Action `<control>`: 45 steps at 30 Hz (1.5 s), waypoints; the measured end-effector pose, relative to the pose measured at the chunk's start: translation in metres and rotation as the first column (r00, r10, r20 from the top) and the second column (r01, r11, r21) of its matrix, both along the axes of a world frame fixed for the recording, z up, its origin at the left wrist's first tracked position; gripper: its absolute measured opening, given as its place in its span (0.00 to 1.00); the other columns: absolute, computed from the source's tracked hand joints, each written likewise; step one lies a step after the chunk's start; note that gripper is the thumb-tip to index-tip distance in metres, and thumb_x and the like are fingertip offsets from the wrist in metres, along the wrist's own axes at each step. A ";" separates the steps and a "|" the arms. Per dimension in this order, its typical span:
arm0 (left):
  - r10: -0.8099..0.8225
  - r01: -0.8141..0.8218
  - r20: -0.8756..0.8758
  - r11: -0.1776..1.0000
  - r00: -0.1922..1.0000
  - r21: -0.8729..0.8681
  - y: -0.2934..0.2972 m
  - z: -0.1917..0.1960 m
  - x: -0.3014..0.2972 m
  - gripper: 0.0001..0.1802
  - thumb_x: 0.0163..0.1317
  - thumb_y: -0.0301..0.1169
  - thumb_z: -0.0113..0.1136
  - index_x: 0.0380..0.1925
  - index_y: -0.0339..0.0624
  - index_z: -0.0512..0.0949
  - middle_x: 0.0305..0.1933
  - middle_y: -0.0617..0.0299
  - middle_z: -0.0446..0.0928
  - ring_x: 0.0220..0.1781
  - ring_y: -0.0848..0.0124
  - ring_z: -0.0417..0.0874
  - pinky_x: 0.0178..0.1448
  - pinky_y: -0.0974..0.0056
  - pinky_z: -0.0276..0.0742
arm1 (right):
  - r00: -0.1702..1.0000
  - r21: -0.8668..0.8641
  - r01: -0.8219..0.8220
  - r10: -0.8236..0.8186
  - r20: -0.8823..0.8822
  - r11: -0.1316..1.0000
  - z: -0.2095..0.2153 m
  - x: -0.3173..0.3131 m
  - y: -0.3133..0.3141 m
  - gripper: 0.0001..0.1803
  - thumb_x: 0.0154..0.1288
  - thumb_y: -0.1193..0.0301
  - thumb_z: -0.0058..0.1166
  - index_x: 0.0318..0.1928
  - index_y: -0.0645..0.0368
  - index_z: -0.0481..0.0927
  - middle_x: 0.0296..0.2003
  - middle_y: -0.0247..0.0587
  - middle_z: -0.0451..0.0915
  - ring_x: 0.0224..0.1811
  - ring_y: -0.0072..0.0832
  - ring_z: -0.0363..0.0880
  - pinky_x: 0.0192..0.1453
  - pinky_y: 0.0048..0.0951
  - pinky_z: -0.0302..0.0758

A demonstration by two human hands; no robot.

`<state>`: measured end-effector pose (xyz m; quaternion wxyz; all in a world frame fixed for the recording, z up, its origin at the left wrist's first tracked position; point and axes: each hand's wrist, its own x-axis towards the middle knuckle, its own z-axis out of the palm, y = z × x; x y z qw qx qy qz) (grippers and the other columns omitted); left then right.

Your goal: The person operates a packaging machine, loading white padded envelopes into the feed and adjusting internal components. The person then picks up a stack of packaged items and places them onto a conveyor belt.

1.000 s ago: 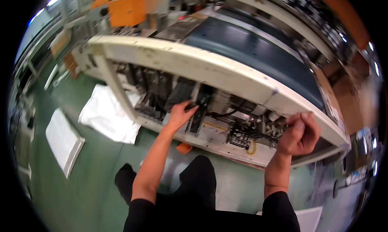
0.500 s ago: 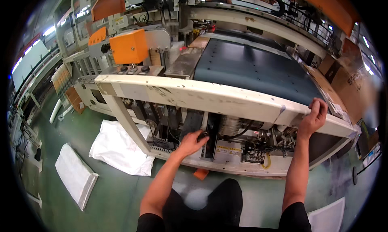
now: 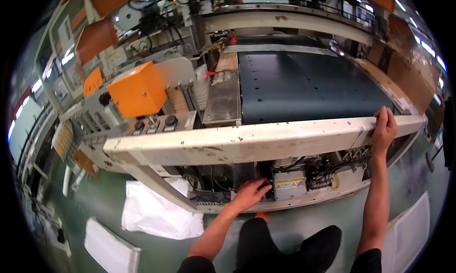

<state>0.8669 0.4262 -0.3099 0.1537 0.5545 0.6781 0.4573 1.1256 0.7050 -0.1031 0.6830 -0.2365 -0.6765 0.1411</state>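
Note:
A long machine with a dark green conveyor belt (image 3: 308,87) stands in front of me, edged by a chipped cream metal rail (image 3: 213,147). My left hand (image 3: 249,196) reaches into the open bay under the rail. Its fingers curl round a small dark part, too hidden to name. Close by are a light grey box (image 3: 289,184) with yellow warning labels and a cluster of wiring (image 3: 327,171). My right hand (image 3: 385,130) is closed over the rail near its right end, fingertips at the belt's near corner.
An orange box (image 3: 137,90) rises at the left above a panel with black knobs (image 3: 170,123). White sheeting (image 3: 156,213) and a white wrapped slab (image 3: 111,247) lie on the green floor. Cardboard (image 3: 413,76) stands at the far right; a pale panel (image 3: 406,230) lies lower right.
My view has tilted up and shifted left, so the machine sits lower and farther right in the picture. Both hands keep their places on the machine.

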 end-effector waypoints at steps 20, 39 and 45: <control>-0.025 0.024 -0.035 0.999 0.999 -0.023 0.000 -0.004 -0.011 0.16 0.63 0.35 0.65 0.44 0.33 0.80 0.40 0.46 0.83 0.42 0.53 0.85 0.45 0.59 0.79 | 0.981 0.043 0.192 -0.192 0.001 0.981 0.000 -0.014 0.000 0.18 0.75 0.66 0.46 0.25 0.61 0.69 0.20 0.27 0.63 0.24 0.14 0.57 0.28 0.21 0.54; -0.001 0.001 0.064 1.000 0.998 -0.006 -0.001 0.010 -0.002 0.15 0.65 0.36 0.63 0.41 0.34 0.80 0.37 0.46 0.82 0.38 0.50 0.83 0.41 0.58 0.78 | 0.992 0.071 0.124 -0.126 0.023 0.990 -0.002 -0.010 0.004 0.16 0.74 0.71 0.46 0.26 0.64 0.70 0.19 0.30 0.65 0.24 0.15 0.58 0.28 0.22 0.57; -0.011 0.011 0.007 1.000 1.000 0.009 -0.003 0.012 -0.001 0.16 0.65 0.38 0.63 0.37 0.34 0.80 0.34 0.46 0.80 0.36 0.47 0.82 0.39 0.56 0.77 | 0.993 0.099 0.100 -0.105 0.054 0.990 -0.004 -0.006 0.007 0.16 0.75 0.72 0.45 0.27 0.64 0.70 0.21 0.31 0.67 0.25 0.16 0.59 0.28 0.22 0.58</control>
